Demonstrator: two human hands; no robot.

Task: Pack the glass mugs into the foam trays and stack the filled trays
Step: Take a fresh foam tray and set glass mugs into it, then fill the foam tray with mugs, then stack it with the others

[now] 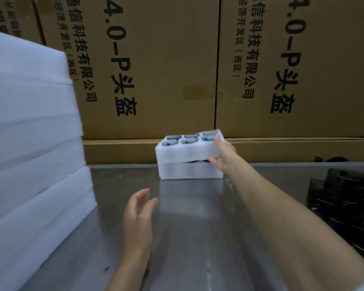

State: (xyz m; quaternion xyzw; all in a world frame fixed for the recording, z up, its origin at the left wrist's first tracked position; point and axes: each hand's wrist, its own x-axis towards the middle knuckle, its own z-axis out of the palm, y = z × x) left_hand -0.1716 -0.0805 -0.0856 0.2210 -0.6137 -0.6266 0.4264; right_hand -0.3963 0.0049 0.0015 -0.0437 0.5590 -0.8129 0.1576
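Tall pile of white foam (pixel 29 143) at far left, beside left hand (pixel 138 215) hanging over the metal table (pixel 187 238), fingers loose, holding nothing. Right hand (pixel 223 155) stretched far out, thumb on top and fingers curled under the right end of the top foam tray (pixel 183 151), full of glass mugs (pixel 190 140), tilted on a lower tray (pixel 189 171). Brown boxes (pixel 166 66) behind, dark mugs (pixel 349 198) at far right.

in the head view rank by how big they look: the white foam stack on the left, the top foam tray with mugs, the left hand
1. White foam stack, though it is nearest the camera.
2. Top foam tray, gripped by the right hand.
3. Left hand, not far behind the tray.

Printed cardboard cartons (pixel 166 70) behind steel table (pixel 198 227) — perhaps dusty.
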